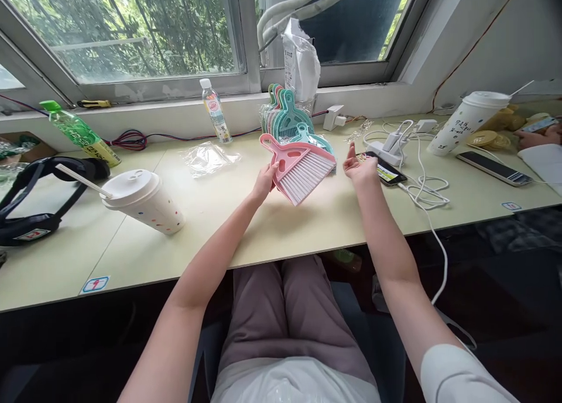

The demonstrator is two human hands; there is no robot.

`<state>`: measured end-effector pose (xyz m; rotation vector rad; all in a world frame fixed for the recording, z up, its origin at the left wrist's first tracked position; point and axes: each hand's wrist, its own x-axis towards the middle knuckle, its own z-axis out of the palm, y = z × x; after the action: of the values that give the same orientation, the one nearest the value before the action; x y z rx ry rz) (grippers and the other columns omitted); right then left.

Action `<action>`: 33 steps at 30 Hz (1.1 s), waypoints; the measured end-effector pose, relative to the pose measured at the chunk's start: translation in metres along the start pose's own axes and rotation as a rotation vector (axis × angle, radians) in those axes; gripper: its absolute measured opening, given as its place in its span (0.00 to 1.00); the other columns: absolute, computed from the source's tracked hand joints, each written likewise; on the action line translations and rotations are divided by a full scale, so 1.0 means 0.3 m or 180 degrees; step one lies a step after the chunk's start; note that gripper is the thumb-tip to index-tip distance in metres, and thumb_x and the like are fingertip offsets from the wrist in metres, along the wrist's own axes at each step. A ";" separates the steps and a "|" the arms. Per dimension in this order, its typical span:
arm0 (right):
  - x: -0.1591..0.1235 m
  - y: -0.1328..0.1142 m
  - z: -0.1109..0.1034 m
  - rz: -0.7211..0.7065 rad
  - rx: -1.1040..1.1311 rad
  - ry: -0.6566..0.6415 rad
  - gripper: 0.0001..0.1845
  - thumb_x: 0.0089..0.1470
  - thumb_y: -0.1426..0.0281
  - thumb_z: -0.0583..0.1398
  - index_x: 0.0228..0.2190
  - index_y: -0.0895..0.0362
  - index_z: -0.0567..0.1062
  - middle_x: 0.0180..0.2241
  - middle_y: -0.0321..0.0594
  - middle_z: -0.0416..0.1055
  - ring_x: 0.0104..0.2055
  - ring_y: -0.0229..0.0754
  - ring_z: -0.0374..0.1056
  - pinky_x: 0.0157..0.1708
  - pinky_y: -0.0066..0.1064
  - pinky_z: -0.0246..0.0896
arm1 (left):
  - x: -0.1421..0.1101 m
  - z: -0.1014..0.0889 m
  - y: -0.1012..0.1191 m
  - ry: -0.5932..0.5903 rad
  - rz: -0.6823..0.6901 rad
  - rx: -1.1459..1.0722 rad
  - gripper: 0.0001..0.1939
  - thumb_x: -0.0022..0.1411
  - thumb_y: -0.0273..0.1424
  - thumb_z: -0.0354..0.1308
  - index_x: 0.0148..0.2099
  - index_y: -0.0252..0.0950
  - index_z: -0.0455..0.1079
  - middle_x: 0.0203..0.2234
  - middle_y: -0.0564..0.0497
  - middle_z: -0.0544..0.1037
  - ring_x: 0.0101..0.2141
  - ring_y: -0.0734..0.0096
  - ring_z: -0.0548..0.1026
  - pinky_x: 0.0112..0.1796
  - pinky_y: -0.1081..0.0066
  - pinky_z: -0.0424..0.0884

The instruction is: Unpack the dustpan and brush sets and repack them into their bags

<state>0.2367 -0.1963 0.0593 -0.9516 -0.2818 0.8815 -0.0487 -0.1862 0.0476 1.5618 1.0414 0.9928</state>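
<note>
My left hand [264,181] grips the left edge of a pink mini brush-and-dustpan set [298,168], held tilted just above the desk. To its right my right hand [360,166] hovers with fingers apart, holding nothing and not touching the set. Behind the pink set a stack of several teal and pink dustpan sets [286,117] leans upright by the window sill. An empty clear plastic wrapper [209,157] lies flat on the desk to the left.
A white lidded cup with a straw [143,201] stands front left, headphones [39,195] beyond it. Bottles [215,112] [79,133] stand near the sill. At right lie a phone [386,172], white chargers and cables [417,181], another cup [468,122], a second phone [494,168] and another person's hand [538,137].
</note>
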 end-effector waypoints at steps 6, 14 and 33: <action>-0.261 0.125 0.157 -0.1622 -0.1559 -0.0304 0.21 0.66 0.50 0.50 0.43 0.50 0.74 0.35 0.39 0.74 0.28 0.37 0.69 0.22 0.27 0.58 | -0.105 0.015 0.089 0.1065 0.0832 0.1565 0.16 0.71 0.43 0.52 0.48 0.39 0.74 0.32 0.47 0.78 0.41 0.58 0.77 0.38 0.70 0.66; -0.384 0.205 0.190 -0.2930 -0.3093 -0.1374 0.21 0.65 0.49 0.54 0.36 0.51 0.75 0.39 0.44 0.72 0.35 0.46 0.70 0.34 0.37 0.64 | -0.146 0.044 0.100 0.1067 0.1233 0.1425 0.15 0.70 0.43 0.55 0.49 0.39 0.74 0.36 0.48 0.78 0.35 0.66 0.74 0.38 0.70 0.65; -0.337 0.202 0.199 -0.3095 -0.2600 -0.1540 0.14 0.55 0.56 0.61 0.28 0.52 0.66 0.35 0.40 0.66 0.30 0.42 0.61 0.33 0.37 0.63 | -0.084 -0.013 0.084 0.0471 0.1612 0.1256 0.20 0.75 0.41 0.44 0.56 0.39 0.72 0.50 0.44 0.79 0.49 0.62 0.76 0.49 0.68 0.69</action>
<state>0.1068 -0.2214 0.0608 -1.1373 -1.4624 0.0313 -0.0560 -0.2129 0.0702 2.1724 1.0042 1.3142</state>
